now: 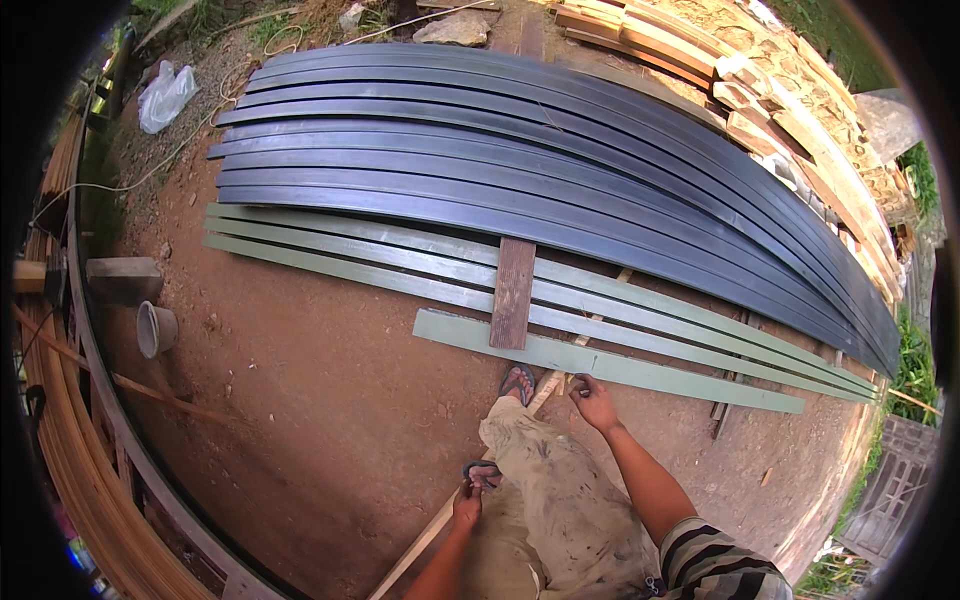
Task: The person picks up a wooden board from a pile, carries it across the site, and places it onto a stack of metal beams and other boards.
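My right hand is at the near edge of a short light-green plank, its fingers bent together. Whatever they may hold is too small to make out. A short dark line crosses the plank just above those fingers. My left hand hangs low by my left sandal, and its fingers are too small and dark to read. Across the plank's far edge lies a reddish-brown board, which also spans several longer green strips. A thin wooden batten runs along the ground between my feet.
Beyond the green strips lie long dark blue-grey planks side by side. Stacked timber fills the back right. At left are a grey bucket, a concrete block, a clear plastic bag and a curved metal rail.
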